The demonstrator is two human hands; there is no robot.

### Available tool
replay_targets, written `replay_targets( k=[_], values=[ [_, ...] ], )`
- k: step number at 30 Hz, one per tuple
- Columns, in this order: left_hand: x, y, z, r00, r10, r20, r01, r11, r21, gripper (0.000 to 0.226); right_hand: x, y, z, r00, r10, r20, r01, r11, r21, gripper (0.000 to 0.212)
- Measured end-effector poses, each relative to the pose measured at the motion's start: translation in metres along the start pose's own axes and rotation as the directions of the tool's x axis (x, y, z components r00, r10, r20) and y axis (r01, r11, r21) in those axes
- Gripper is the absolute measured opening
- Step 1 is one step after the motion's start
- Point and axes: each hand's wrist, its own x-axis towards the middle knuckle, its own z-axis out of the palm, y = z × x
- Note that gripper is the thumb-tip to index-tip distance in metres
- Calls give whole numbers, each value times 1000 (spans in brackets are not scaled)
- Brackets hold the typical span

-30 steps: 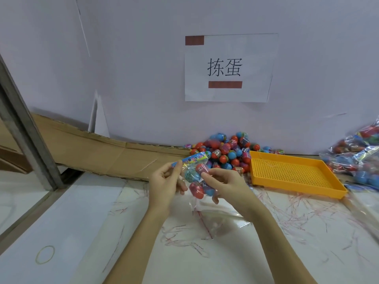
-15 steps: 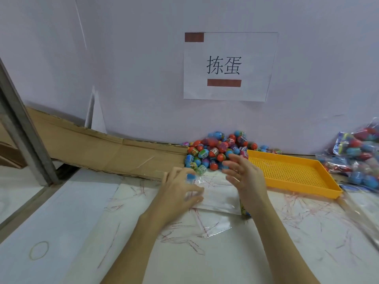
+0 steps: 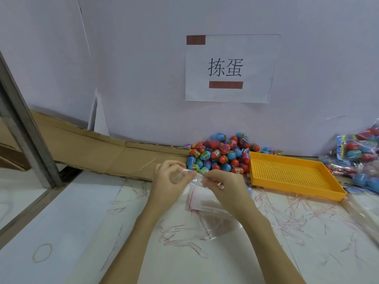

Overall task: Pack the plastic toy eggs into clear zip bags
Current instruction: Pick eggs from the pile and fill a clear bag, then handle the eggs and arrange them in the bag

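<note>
The left hand (image 3: 171, 177) and right hand (image 3: 222, 186) both have their fingers curled, pinching the top edge of an empty clear plastic zip bag with a red line (image 3: 200, 196), held just above the white table (image 3: 82, 222). Judging by the grip, the bag's mouth is being pulled apart, ready for filling. Just beyond the bag lies the heap of red and blue plastic toy eggs (image 3: 220, 154) against the wall; right of the heap sits an orange perforated plastic tray (image 3: 291, 175). Next, one hand must let go and reach for eggs while the other keeps the mouth wide.
</note>
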Motion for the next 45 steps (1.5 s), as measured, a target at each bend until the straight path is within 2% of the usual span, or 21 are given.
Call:
replay_targets(
  k=[2,4,6,8,10,15,19,23,26,30,31,33,35,37,38,39,41,43,45],
  values=[
    [1,5,-2,994,-109,-9,105,979,-174,47,1,-2,-1,997,22,-76,-15,996,89,11],
    [0,6,-6,981,-186,52,193,933,-306,56,2,-3,-4,990,47,-133,-24,986,166,16],
    [1,6,-8,971,-204,128,237,905,-354,51,2,-4,-6,989,87,-121,-48,954,295,22],
    [0,5,-8,970,-176,169,225,910,-349,35,2,-7,-8,990,118,-71,-81,918,387,23],
    [-2,6,-4,976,-144,162,196,906,-375,18,2,-8,-8,991,128,-26,-106,908,406,24],
    [-4,6,-3,984,-126,126,163,926,-340,36,1,-14,-11,983,167,71,-180,846,502,43],
    [-6,7,-2,984,-119,135,152,949,-277,41,3,-13,-9,967,226,114,-250,778,577,26],
    [-7,5,0,987,-131,94,149,963,-224,39,2,-5,-13,949,303,83,-288,736,613,15],
    [-4,1,1,989,-134,55,140,981,-135,22,3,-2,-15,911,412,-23,-286,669,687,15],
    [-5,-3,-1,979,-60,-193,84,989,120,15,3,9,-18,776,539,-326,-209,709,674,15],
    [-6,-4,-3,975,-22,-222,67,978,196,19,4,11,-20,743,546,-387,-189,726,661,15],
    [-7,-5,-3,982,53,-180,15,934,357,45,4,15,-22,693,543,-475,-163,760,630,16],
    [-8,-6,0,977,172,-123,-65,797,600,71,5,15,-24,666,544,-509,-141,763,631,16],
    [-9,-2,0,946,303,-117,-131,685,717,71,6,12,-23,677,541,-498,-113,746,656,15],
    [-9,0,1,926,352,-136,-161,695,701,61,6,10,-23,696,536,-478,-107,736,668,15],
    [-9,2,2,911,378,-166,-193,746,638,48,6,8,-23,726,525,-443,-103,721,685,15],
    [-8,5,6,924,313,-221,-216,902,375,33,6,4,-23,810,485,-331,-106,675,730,17],
    [-6,10,8,977,126,-172,-125,992,14,40,5,-1,-22,887,429,-172,-142,606,783,19],
    [-4,14,8,999,-49,-11,45,966,-254,58,5,-6,-22,928,371,-36,-184,541,820,21]
  ],
)
